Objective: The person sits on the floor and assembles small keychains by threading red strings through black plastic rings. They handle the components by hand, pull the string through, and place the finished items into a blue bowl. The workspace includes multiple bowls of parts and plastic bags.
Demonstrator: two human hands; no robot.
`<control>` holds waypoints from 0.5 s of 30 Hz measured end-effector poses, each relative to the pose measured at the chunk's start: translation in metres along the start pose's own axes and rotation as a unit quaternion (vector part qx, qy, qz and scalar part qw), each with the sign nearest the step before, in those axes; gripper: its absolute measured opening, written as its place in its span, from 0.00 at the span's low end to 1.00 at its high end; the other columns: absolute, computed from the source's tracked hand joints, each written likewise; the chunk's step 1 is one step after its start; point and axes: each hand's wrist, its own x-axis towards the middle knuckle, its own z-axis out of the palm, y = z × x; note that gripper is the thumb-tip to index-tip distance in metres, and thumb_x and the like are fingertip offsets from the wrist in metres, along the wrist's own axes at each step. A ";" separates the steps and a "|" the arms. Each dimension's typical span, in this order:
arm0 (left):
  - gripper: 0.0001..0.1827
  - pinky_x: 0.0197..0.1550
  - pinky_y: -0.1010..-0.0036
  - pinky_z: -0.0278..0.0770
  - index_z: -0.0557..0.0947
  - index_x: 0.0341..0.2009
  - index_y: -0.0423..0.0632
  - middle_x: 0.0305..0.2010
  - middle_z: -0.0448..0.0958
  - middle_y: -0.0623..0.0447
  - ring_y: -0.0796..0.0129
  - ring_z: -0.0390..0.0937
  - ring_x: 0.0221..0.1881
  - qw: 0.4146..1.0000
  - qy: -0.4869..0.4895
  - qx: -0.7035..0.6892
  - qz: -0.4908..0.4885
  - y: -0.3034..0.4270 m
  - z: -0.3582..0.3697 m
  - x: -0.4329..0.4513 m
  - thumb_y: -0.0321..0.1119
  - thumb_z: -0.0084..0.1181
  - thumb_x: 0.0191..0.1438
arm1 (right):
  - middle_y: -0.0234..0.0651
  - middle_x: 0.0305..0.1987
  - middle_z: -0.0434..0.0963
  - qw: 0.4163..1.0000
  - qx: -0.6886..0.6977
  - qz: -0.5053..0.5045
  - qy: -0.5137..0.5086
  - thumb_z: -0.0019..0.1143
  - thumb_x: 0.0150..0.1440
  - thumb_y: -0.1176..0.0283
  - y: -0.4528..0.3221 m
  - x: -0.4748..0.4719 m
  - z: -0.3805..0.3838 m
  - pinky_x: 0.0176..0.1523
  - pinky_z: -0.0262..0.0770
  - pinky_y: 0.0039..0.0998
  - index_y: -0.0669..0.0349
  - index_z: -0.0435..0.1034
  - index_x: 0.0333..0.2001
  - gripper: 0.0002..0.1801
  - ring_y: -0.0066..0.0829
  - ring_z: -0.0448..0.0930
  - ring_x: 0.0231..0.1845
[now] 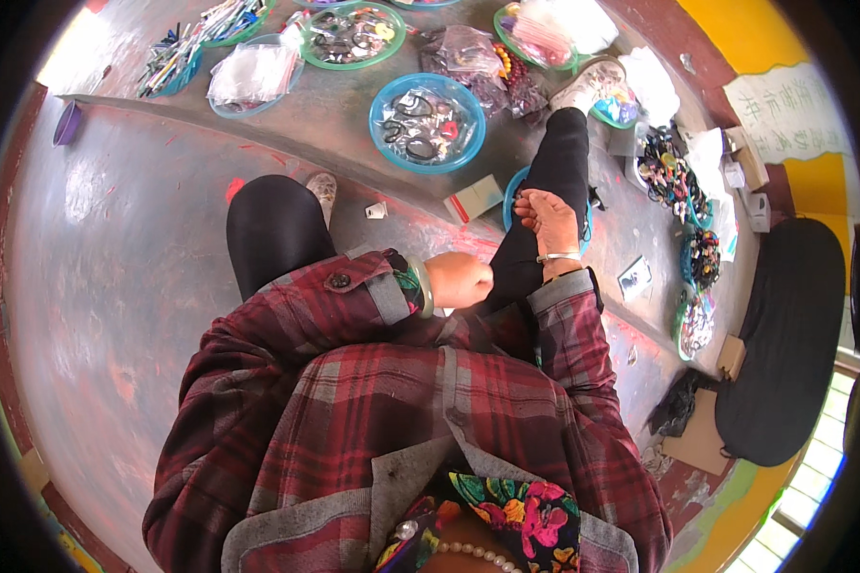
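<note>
My left hand, with a pale bangle at its wrist, is curled into a fist above my lap. Its palm side is hidden, and a small white patch shows below the wrist. Farther forward and to the right, my right hand is over my right leg, thumb and fingers bent together; whether it pinches something small is unclear. A blue basket is partly hidden behind that leg and hand. Ahead stands a blue basket of bagged hair ties. A white and red cardboard box lies between the two baskets.
Green baskets of bagged items and a basket of pens stand along the raised floor. Bagged beads lie near my right shoe. Baskets of dark accessories line the right side, beside a black padded oval object.
</note>
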 end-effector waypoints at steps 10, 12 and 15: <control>0.12 0.34 0.58 0.70 0.78 0.26 0.44 0.25 0.74 0.40 0.47 0.73 0.30 0.978 -0.122 0.163 0.044 -0.020 0.023 0.004 0.37 0.45 0.44 | 0.35 0.21 0.70 0.920 0.104 0.373 0.058 0.51 0.51 0.61 0.134 0.039 0.059 0.20 0.67 0.24 0.61 0.65 0.40 0.17 0.29 0.69 0.16; 0.12 0.34 0.58 0.70 0.78 0.26 0.43 0.25 0.75 0.40 0.46 0.73 0.30 0.976 -0.151 0.158 0.015 -0.018 0.012 0.000 0.37 0.46 0.43 | 0.39 0.22 0.69 0.907 0.047 0.384 0.168 0.53 0.48 0.57 0.130 0.034 0.088 0.19 0.68 0.32 0.63 0.68 0.35 0.19 0.31 0.66 0.12; 0.12 0.34 0.58 0.71 0.78 0.27 0.43 0.25 0.75 0.40 0.46 0.73 0.31 0.973 -0.167 0.162 0.008 -0.018 0.008 -0.004 0.37 0.47 0.43 | 0.35 0.18 0.66 0.931 0.070 0.289 0.212 0.53 0.47 0.55 0.174 0.057 0.068 0.17 0.64 0.31 0.57 0.67 0.31 0.17 0.29 0.63 0.12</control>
